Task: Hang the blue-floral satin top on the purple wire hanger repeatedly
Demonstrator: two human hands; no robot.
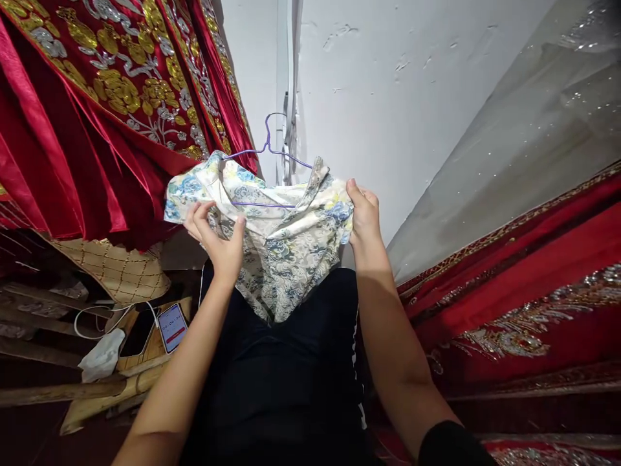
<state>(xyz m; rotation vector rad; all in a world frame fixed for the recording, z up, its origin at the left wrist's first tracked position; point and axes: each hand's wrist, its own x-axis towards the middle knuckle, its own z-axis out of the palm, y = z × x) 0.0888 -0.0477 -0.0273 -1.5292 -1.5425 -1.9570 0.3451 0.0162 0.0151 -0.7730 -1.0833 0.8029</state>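
A pale V-neck blouse with blue, yellow and grey floral print hangs on a thin purple wire hanger in front of me. The hanger's hook points up, and its lower bar shows through the neckline. My left hand lies against the front of the blouse near the left shoulder, its thumb spread well away from the fingers. At the opposite sleeve, my right hand is closed on the edge of the cloth, thumb uppermost. The blouse's lower end rests over my dark-clothed lap.
Red drapery with gold and silver embroidery hangs at the left. Red embroidered fabric and sheer grey cloth fill the right. A lit phone, a dark phone and a white cable lie on a wooden stool.
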